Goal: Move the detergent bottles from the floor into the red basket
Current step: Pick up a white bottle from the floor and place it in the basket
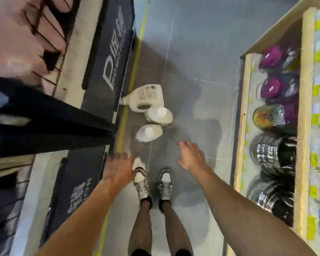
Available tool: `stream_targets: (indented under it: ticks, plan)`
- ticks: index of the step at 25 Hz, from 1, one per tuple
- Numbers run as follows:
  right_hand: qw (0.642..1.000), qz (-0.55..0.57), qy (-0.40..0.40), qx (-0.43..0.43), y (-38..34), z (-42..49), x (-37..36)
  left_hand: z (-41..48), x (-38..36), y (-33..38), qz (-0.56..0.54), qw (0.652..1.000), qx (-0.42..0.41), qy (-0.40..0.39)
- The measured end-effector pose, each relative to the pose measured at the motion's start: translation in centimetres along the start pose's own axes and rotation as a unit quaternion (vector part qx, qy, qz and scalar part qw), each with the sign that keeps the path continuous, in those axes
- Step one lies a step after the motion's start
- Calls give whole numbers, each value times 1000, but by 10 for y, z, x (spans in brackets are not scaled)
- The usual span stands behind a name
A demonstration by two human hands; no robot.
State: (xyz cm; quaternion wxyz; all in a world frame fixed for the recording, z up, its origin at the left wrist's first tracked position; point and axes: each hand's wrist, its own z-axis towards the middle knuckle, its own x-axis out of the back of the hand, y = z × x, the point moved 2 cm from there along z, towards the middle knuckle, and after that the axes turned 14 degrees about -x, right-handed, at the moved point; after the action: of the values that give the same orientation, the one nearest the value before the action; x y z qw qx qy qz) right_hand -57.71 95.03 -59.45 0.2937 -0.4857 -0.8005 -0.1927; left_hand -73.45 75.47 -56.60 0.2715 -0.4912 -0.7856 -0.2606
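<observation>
Left hand [118, 169] and right hand [191, 157], empty with fingers loosely apart, hover short of the white detergent bottles on the floor [192, 52]: nearest bottle [149, 133], middle bottle [158, 115], toppled bottle [144, 97]; gripping the nearest upright ones by the neck seems soundest.

I read a large "P" with "ROMOTION" in white on the dark banner [111, 58], upper left of centre. Print on the second banner [78, 196], lower left, and on the detergent bottle [146, 97] label is too blurred to read.
</observation>
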Motion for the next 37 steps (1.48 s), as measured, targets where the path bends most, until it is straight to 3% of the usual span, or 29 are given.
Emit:
stream_targets:
  ticks: [3,6,10,13,15,18,21,27,31,37]
  plan:
    - [1000,0,-4,8,-29,94,-55,85,-65,-31,-48,999,6,17]
    - [998,18,32,54,-60,183,-96,174,-122,-60,-112,989,27,88]
    - [986,21,44,158,-80,274,-162,269,-193,-86,-316,933,42,165]
    - [979,68,45,185,-83,305,-186,299,-208,-99,-387,894,12,225]
    - [975,93,44,195,-88,314,-186,308,-205,-103,-410,887,-1,213]
    - [968,77,70,229,-89,313,-180,315,-203,-110,-391,903,-30,176]
    - [966,67,81,237,-83,293,-179,304,-199,-112,-334,931,-62,134]
    - [972,66,25,223,-82,214,-146,217,-154,-109,-359,924,-61,117]
    - [974,50,9,223,-81,112,-54,118,-71,-86,-381,914,-58,127]
    - [957,5,67,281,-76,-90,125,-79,91,-51,-403,894,-61,189]
